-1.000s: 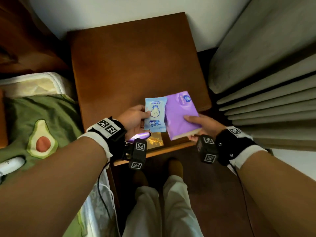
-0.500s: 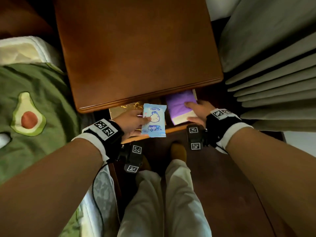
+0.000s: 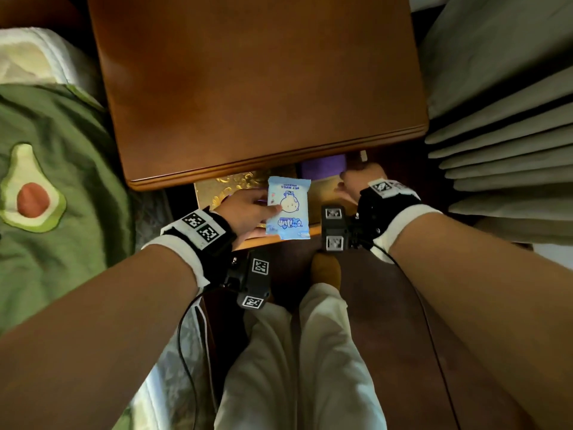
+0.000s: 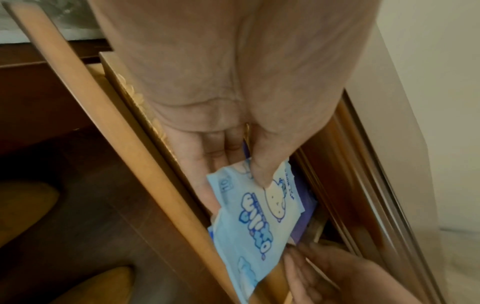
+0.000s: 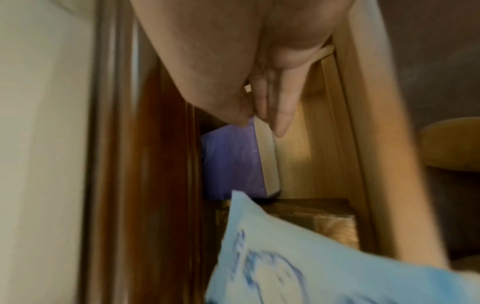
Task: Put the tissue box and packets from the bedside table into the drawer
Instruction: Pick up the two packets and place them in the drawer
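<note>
The bedside table (image 3: 248,88) has its drawer (image 3: 314,232) pulled out beneath the top. My left hand (image 3: 273,209) pinches a light blue wet-wipes packet (image 3: 288,209) between thumb and fingers, holding it over the drawer's middle. In the left wrist view the left hand (image 4: 249,179) has its thumb on the printed face of the wipes packet (image 4: 259,222). A purple tissue packet (image 3: 322,166) lies in the drawer's right part, half hidden under the table top. My right hand (image 3: 344,176) pinches its near end. The right wrist view shows the right hand (image 5: 257,123) at the corner of the purple packet (image 5: 231,160).
A gold patterned box (image 3: 223,187) fills the drawer's left part. A bed with a green avocado blanket (image 3: 62,150) lies to the left, and grey curtain folds (image 3: 496,119) hang to the right. My legs in white trousers (image 3: 294,352) and a yellow slipper (image 3: 325,268) are below the drawer.
Both packets have come down from the table top into the open drawer. The purple packet has slid deeper under the top. The blue packet has hardly moved in the last half second.
</note>
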Demonstrator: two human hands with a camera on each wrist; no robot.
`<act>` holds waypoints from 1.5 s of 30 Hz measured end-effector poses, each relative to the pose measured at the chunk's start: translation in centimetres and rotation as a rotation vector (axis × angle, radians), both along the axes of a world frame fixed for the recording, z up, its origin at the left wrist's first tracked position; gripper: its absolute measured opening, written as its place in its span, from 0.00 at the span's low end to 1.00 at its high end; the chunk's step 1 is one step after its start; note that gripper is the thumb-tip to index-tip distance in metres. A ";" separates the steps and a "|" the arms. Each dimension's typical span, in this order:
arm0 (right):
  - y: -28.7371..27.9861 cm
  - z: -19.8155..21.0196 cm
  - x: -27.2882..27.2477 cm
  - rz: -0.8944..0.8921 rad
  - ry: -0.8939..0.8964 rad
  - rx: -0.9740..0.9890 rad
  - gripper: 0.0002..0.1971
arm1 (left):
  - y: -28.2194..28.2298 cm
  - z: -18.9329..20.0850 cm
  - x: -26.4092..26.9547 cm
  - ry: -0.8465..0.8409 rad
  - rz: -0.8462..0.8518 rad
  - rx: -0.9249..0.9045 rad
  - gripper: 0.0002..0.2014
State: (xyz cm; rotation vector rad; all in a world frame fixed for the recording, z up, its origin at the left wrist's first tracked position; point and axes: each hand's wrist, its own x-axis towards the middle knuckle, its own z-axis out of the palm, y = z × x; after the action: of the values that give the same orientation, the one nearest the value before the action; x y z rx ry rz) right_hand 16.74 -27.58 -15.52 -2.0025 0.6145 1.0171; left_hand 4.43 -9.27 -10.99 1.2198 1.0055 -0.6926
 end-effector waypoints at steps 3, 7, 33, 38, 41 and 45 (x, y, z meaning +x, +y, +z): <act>-0.1 3.4 -2.2 0.051 0.170 0.147 0.18 | -0.9 0.2 0.7 -0.022 -0.091 -0.015 0.14; -1.3 5.3 -3.1 0.143 0.224 0.253 0.17 | -2.0 0.4 2.0 -0.048 -0.222 -0.006 0.14; -1.7 -0.1 -1.3 0.398 -0.084 -0.378 0.12 | 1.7 -0.3 -0.6 0.128 -0.003 0.060 0.08; -2.1 -0.6 -1.1 0.467 -0.061 -0.395 0.11 | 1.4 0.0 -1.6 0.187 0.017 0.001 0.11; -2.5 0.0 -1.5 0.451 -0.117 -0.407 0.14 | 1.3 0.3 -2.6 0.215 -0.025 -0.081 0.14; -3.1 2.1 -3.0 0.287 -0.255 -0.404 0.14 | 1.5 0.6 -3.8 0.309 -0.102 -0.140 0.18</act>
State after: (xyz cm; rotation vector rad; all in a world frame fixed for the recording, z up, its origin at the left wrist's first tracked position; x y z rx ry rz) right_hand 13.70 -30.72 -13.44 -2.5856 0.4247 0.8237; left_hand 0.67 -7.77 -10.40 1.0664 1.1319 -1.0372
